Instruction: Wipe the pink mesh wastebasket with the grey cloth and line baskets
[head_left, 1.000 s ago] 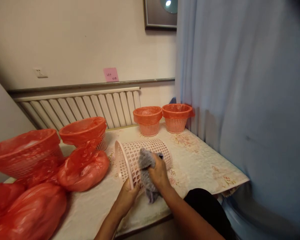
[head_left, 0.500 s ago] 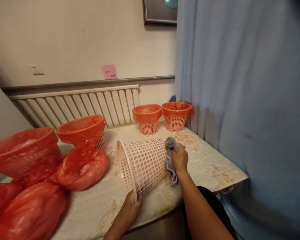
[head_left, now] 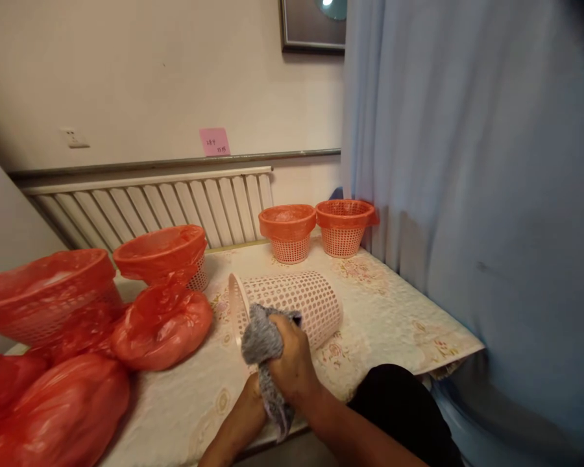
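Observation:
A pale pink perforated plastic wastebasket [head_left: 316, 305] lies on its side on the table, its open rim facing left. My right hand [head_left: 296, 363] is closed around a bunched grey cloth [head_left: 263, 337], which presses against the basket near the rim, its loose end hanging down. My left hand [head_left: 250, 403] is at the lower part of the rim, gripping it. The cloth and my right hand cover most of the left fingers and the lower rim.
Two baskets lined with red bags, one [head_left: 288, 233] beside another [head_left: 345, 227], stand at the back. Lined baskets [head_left: 160, 253] and puffed red plastic bags [head_left: 68, 408] crowd the left. A blue curtain [head_left: 467, 194] hangs on the right; a radiator [head_left: 175, 207] is behind.
My right hand has moved the cloth left and down, from the basket's base end to near its rim. The left hand and the basket have barely moved.

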Motion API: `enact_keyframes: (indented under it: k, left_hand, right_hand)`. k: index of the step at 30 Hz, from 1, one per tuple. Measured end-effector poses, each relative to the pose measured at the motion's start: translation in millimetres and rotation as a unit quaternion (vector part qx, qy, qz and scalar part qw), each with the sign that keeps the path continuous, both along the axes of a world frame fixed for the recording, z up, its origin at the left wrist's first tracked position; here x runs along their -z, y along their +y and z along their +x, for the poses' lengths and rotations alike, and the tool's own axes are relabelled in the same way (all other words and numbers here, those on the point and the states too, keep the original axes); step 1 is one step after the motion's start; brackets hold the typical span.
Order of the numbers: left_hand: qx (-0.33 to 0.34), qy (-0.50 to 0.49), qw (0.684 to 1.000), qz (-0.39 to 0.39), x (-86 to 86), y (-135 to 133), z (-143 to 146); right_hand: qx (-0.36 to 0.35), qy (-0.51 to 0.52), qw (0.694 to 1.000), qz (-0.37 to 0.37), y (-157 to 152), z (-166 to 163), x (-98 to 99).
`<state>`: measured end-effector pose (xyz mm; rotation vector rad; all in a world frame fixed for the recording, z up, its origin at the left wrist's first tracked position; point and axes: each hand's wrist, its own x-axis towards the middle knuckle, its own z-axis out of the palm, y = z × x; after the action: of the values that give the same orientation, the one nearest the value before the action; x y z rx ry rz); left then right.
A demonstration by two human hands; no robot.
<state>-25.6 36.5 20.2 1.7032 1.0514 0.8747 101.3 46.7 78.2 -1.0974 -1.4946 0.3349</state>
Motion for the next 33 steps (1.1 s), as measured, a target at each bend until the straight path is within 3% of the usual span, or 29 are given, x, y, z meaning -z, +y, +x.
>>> enact_keyframes:
  k: [2, 5, 9, 13, 17, 22, 25, 28, 33]
  left_hand:
    - [0.008, -0.01, 1.0, -0.005, 0.8, -3, -1]
    - [0.019, 0.005, 1.0, -0.013, 2.2, -7, -3]
    - [-0.008, 0.057, 0.998, -0.025, 4.7, -13, -5]
    - [0.003, 0.071, 0.996, -0.045, 6.3, -20, -7]
    - [0.02, 0.053, 0.996, -0.063, -6.8, -18, -7]
    - [-0.033, -0.123, 0.991, -0.041, -46.6, -2, 1]
    - [-0.031, -0.174, 0.982, -0.057, -60.8, 7, 8]
    - [-0.013, -0.168, 0.984, -0.063, -60.1, 11, 16]
    - [0.008, -0.137, 0.988, -0.066, -49.2, 4, 27]
  right_hand:
    - [0.007, -0.022, 1.0, 0.004, -6, -7, 0.4]
    - [0.045, -0.065, 0.997, 0.011, 7, 8, 2.5]
    - [0.153, -0.072, 0.985, -0.036, 44, 61, 5.0]
    - [0.292, -0.04, 0.948, -0.119, 66, 118, 9.9]
    - [0.334, -0.033, 0.931, -0.14, 67, 139, 15.9]
    - [0.322, -0.032, 0.935, -0.144, 65, 137, 18.9]
    - [0.299, -0.025, 0.943, -0.143, 65, 130, 16.0]
    - [0.248, -0.029, 0.96, -0.123, 56, 107, 8.6]
    - [0.034, -0.05, 0.998, -0.024, 14, 35, -2.5]
